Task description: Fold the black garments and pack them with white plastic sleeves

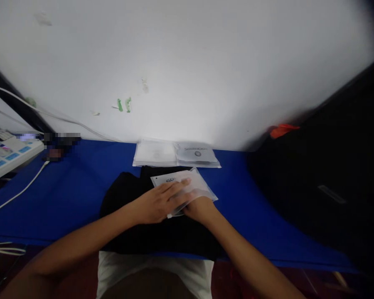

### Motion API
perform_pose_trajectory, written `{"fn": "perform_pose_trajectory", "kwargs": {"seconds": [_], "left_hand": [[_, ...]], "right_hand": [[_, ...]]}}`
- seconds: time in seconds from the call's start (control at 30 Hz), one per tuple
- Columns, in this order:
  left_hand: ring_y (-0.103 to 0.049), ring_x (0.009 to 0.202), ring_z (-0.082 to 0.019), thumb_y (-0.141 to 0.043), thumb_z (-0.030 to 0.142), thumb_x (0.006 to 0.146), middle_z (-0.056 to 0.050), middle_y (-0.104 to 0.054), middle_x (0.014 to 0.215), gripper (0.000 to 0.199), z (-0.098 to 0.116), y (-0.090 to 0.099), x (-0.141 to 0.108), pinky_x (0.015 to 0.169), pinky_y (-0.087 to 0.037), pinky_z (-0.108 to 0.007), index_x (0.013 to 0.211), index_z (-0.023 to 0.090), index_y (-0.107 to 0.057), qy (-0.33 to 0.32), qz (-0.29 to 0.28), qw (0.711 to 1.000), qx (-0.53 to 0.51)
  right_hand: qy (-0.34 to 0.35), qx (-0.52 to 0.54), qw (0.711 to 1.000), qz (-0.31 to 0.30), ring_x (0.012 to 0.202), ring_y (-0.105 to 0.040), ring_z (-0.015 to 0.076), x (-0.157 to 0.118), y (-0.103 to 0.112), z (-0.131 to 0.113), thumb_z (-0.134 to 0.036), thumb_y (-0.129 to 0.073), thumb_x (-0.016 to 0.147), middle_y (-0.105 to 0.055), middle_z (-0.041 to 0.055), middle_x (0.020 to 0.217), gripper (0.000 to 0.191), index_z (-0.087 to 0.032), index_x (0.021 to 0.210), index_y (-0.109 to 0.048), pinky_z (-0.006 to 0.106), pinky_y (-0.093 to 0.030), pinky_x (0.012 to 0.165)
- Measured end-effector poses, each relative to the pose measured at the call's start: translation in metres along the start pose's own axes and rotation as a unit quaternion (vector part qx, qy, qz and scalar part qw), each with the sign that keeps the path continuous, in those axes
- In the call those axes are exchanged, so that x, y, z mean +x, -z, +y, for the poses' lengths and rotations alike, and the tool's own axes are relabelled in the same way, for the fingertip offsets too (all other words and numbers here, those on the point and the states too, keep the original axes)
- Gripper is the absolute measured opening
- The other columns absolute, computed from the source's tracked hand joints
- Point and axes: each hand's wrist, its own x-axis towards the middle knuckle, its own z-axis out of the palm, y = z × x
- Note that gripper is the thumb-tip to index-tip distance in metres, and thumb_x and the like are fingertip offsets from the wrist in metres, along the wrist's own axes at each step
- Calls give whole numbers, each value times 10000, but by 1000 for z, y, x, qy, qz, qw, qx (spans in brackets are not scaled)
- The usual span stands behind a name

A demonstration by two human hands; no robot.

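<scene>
A frosted zip pouch [202,184] with dark lettering lies at a slant over a folded black garment [121,195]. My left hand [157,202] rests on the pouch's upper face, its fingers stretched flat across the film. From the near right, my right hand [201,207] reaches in at the pouch's near edge. Its fingers are hidden behind or inside the cloudy plastic, so their grip does not show. A small white zip slider hangs at the near left corner of the pouch.
Two more frosted pouches, a white one [156,153] and a grey printed one [197,153], lie along the wall on the blue table [77,187]. At left are a power strip [14,153] and white cables. A large black bulk [324,191] stands at right.
</scene>
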Motion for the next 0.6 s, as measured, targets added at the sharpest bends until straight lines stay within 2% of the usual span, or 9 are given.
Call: {"fn": "perform_pose_trajectory", "kwargs": {"seconds": [0.03, 0.1, 0.17, 0.27, 0.33, 0.4, 0.47, 0.6], "left_hand": [[-437, 1350, -284, -521, 72, 849, -193, -455, 1462, 438, -4, -1, -1, 1090, -409, -407, 1286, 97, -533, -2, 38, 999, 2], [-606, 1107, -214, -480, 86, 908, -117, -661, 1190, 205, -8, -4, -1, 967, -500, -359, 1004, 142, -653, -7, 111, 994, 0], [-643, 909, -170, -476, 103, 935, -63, -711, 973, 203, -10, -5, 0, 839, -540, -319, 863, 163, -657, 0, 167, 986, -2], [-638, 809, -159, -501, 112, 935, -54, -709, 864, 176, -10, -3, 2, 746, -548, -301, 867, 154, -659, 22, 228, 973, 5], [-640, 806, -162, -510, 121, 933, -56, -705, 849, 164, -10, 0, 3, 732, -550, -302, 885, 150, -663, 31, 242, 970, 14], [-644, 801, -163, -493, 127, 938, -57, -702, 841, 187, -8, 0, 4, 726, -550, -302, 868, 153, -665, 31, 234, 972, 20], [-645, 774, -157, -461, 122, 942, -55, -696, 817, 237, -5, -2, 5, 710, -551, -296, 814, 156, -658, 16, 224, 974, 21], [-643, 726, -133, -457, 85, 925, -59, -691, 811, 236, 2, -9, 4, 652, -555, -242, 780, 138, -636, -3, 235, 972, -11]], "right_hand": [[26, -25, 998, -41, 1102, -642, 320, 3, 11, 9, -204, -603, 761, -701, 133, 1166, 418, -192, 1172, -682, 430, -537, 913], [58, -34, 997, -43, 1022, -663, 310, 5, 28, 19, -238, -614, 766, -716, 146, 1090, 364, -159, 1114, -683, 412, -548, 861], [86, -38, 996, 1, 921, -678, 290, 4, 40, 20, -268, -598, 792, -721, 145, 1004, 339, -146, 1104, -654, 400, -562, 774], [180, -24, 976, 121, 813, -678, 260, 0, 50, 11, -253, -587, 815, -713, 120, 909, 349, -152, 1149, -596, 391, -563, 693], [254, -17, 943, 212, 885, -677, 255, -3, 53, 3, -215, -601, 815, -713, 110, 978, 422, -183, 1232, -547, 411, -565, 754], [296, -29, 914, 276, 957, -669, 245, -4, 53, -5, -205, -636, 814, -712, 93, 1046, 454, -224, 1257, -538, 425, -559, 828], [314, -52, 901, 296, 921, -674, 217, -3, 51, -11, -189, -663, 825, -724, 61, 1004, 373, -248, 1185, -584, 406, -560, 838], [329, -44, 897, 292, 793, -660, 173, 0, 46, -16, -110, -673, 840, -724, 24, 855, 209, -224, 1010, -632, 372, -556, 827]]}}
